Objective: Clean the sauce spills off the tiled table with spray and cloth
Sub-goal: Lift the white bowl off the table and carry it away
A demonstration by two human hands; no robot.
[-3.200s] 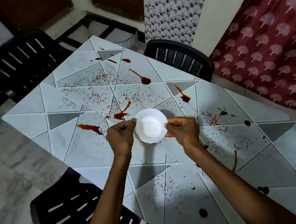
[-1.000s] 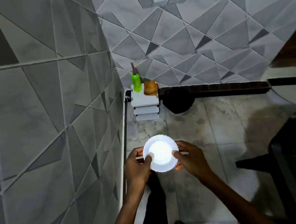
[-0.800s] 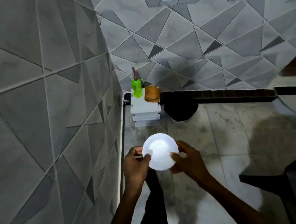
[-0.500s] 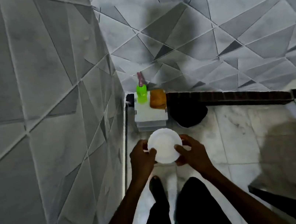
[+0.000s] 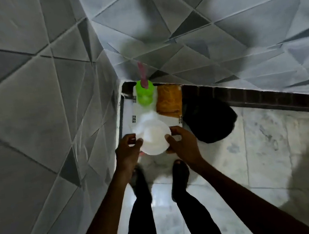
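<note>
left hand (image 5: 127,151) + right hand (image 5: 182,144): fingers grasp round white dish (image 5: 154,139) by rim | advice: lower it level, short of green spray bottle (image 5: 144,94) beyond fingertips

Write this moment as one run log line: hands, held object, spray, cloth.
left hand and right hand grip white bowl | spray bottle: on white stand | orange cloth: beside it | both untouched

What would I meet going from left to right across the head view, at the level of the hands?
In order: left hand → round white bowl held between both hands → right hand → black rounded bundle on the floor.
</note>
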